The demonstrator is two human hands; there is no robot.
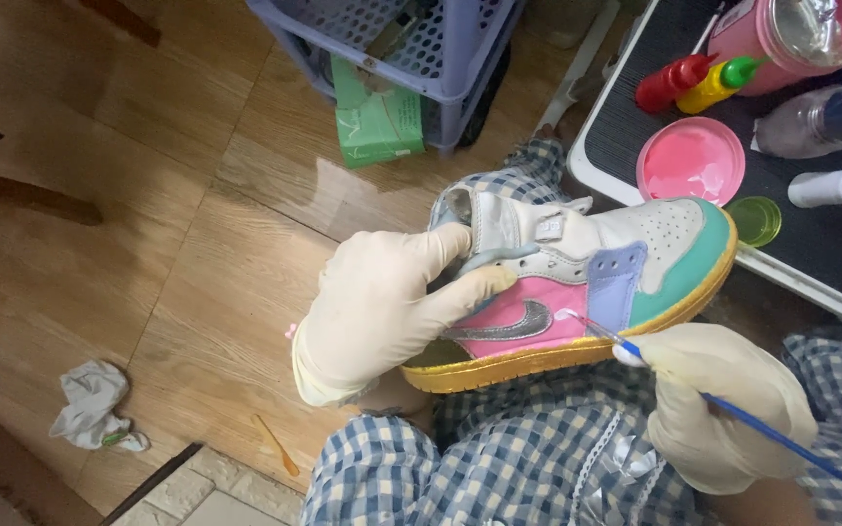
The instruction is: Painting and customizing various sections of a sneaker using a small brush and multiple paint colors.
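My left hand (382, 302), in a cream glove, grips the heel of a small sneaker (587, 282) with pink, lilac, mint and white panels and a gold sole. The shoe lies on its side over my lap. My right hand (723, 404), also gloved, holds a thin blue paintbrush (782, 438). The brush tip touches the pink side panel beside the silver swoosh-shaped mark, where a dab of white paint shows.
A black tray (626, 127) at upper right carries a pink paint lid (691, 161), a small green lid (755, 220), red and yellow squeeze bottles (694, 83) and jars. A lilac plastic basket (411, 44) stands on the wooden floor, with a crumpled cloth (95, 404) lower left.
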